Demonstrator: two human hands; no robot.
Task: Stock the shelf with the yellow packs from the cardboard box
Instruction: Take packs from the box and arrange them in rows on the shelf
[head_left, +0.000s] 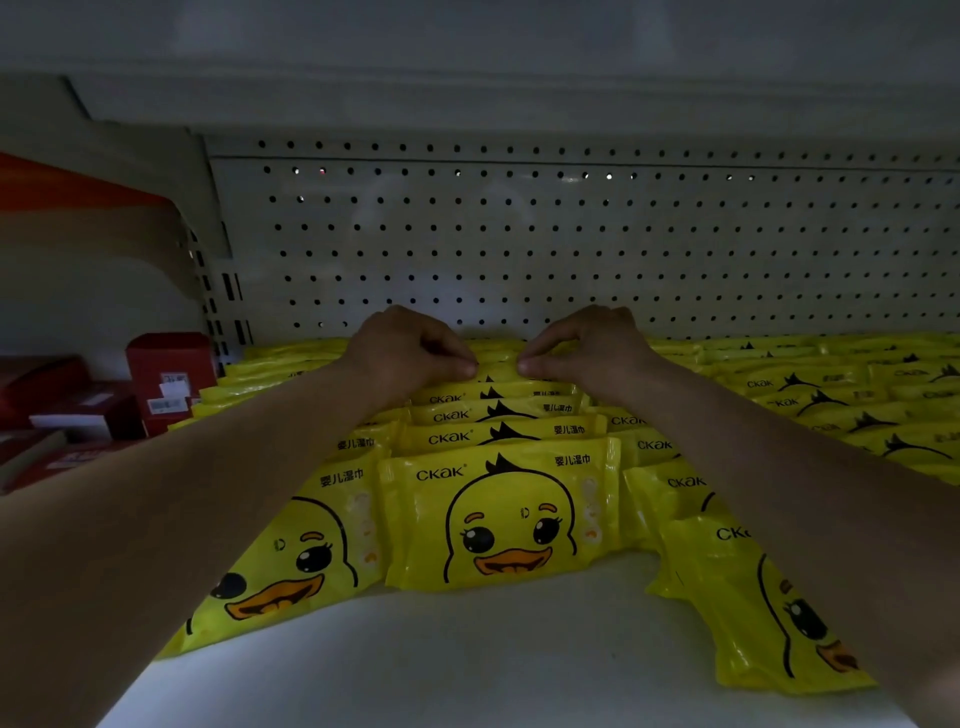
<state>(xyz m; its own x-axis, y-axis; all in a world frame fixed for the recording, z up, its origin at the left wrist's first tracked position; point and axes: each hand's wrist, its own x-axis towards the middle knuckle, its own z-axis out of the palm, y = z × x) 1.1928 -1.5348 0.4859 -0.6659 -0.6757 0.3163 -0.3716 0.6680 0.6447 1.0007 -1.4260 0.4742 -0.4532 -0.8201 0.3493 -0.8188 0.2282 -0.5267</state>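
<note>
Head view looks into the shelf, where we see yellow packs filling rows that run from near the front lip back to the pegboard panel. Both arms reach over the middle row. The left hand and the right hand meet towards its far end, knuckles up. Each grip is narrow: thumb and curled fingertips pinch the top edge of the pinched pack, one hand on either side of its centre.

We judge that two hands are used because the pack is soft. Held at two points along its top edge, it can be set square in the row and stand up instead of slumping. Working from the back lets each pack lean on the one behind it.

The pinched pack stands on its long edge, with its long axis running left to right, parallel to the panel, and its printed face towards us. The packs ahead of it stand the same way, down to the front pack, whose duck sits upright. The skewed pack at the right front differs, its long axis swung towards the lip. Red boxes stand on the neighbouring shelf to the left. The cardboard box is out of view.
</note>
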